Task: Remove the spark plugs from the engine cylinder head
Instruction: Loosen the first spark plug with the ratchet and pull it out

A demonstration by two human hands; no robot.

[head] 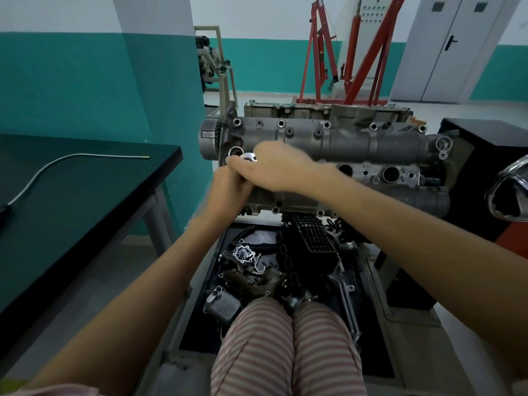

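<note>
The grey engine cylinder head (357, 144) lies across a stand in the middle of the head view. Round spark plug wells show on its top: one at the left end (236, 152) and two more to the right (345, 170). My right hand (274, 167) grips a shiny metal ratchet tool (249, 157) beside the left well. My left hand (228, 190) lies just under the right one, its fingers curled round the tool's lower part. The hands hide the rest of the tool and any spark plug.
A dark tray (200, 324) below the head holds several loose engine parts. A black table (85, 195) with a bent metal tube (57, 164) stands at the left. A red engine hoist (343, 52) stands behind, and a black cabinet (485, 144) at the right.
</note>
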